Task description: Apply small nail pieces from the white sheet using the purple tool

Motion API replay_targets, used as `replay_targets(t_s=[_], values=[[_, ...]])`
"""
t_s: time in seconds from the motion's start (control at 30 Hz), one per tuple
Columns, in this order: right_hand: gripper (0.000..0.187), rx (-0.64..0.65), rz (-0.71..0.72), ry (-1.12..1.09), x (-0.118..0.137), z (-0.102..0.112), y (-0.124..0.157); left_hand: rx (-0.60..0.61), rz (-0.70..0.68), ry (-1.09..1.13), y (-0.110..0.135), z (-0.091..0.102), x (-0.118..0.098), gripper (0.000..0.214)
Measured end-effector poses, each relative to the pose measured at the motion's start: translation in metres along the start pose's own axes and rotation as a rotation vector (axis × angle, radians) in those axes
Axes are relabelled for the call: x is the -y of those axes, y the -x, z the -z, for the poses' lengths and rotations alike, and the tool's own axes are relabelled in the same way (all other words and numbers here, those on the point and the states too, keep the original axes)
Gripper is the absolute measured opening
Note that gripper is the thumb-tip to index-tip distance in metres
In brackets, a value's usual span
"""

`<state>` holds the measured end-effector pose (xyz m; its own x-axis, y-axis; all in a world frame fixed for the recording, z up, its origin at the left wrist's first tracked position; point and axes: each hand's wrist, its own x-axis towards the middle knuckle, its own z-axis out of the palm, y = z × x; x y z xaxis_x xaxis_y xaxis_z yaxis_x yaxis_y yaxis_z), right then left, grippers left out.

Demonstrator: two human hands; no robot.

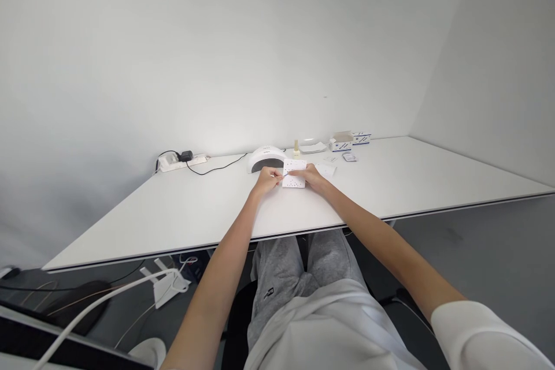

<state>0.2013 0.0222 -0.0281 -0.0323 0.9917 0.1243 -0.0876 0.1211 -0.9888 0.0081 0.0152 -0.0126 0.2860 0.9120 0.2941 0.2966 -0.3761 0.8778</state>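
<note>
Over the white table, my right hand (pixel 313 176) grips the right side of a white card (pixel 295 181) dotted with small dark and coloured marks. Its thumb or finger reaches across the card's face. My left hand (pixel 267 180) is closed in a pinch at the card's left edge. Between the two hands a thin bluish bit shows at the fingertips, too small to name. Just behind the hands stands a white dome-shaped nail lamp (pixel 266 156) with a dark opening. A small bottle (pixel 296 149) with a gold-coloured cap is upright behind the card.
Behind my right hand lie a paper sheet (pixel 326 170), a white tray (pixel 313 147), a small flat packet (pixel 349 157) and two boxes, an opened one (pixel 341 142) and another (pixel 361 138). A power strip (pixel 182 162) with a black plug sits at the back left, its cable running toward the lamp.
</note>
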Motion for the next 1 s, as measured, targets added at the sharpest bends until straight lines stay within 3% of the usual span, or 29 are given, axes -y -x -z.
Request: replay_targets(t_s=[0.3,0.5,1.0], values=[[0.039,0.04,-0.025,0.02,-0.001,0.002,-0.002,-0.015,-0.006,-0.007,-0.002,0.001,0.004,0.015],[0.029,0.076,-0.009,-0.012,0.005,0.007,-0.002,-0.089,-0.03,0.002,-0.007,0.002,0.011,0.017],[0.02,0.019,0.074,0.02,0.009,0.01,-0.001,-0.098,-0.012,0.001,-0.005,0.0,0.008,0.014]])
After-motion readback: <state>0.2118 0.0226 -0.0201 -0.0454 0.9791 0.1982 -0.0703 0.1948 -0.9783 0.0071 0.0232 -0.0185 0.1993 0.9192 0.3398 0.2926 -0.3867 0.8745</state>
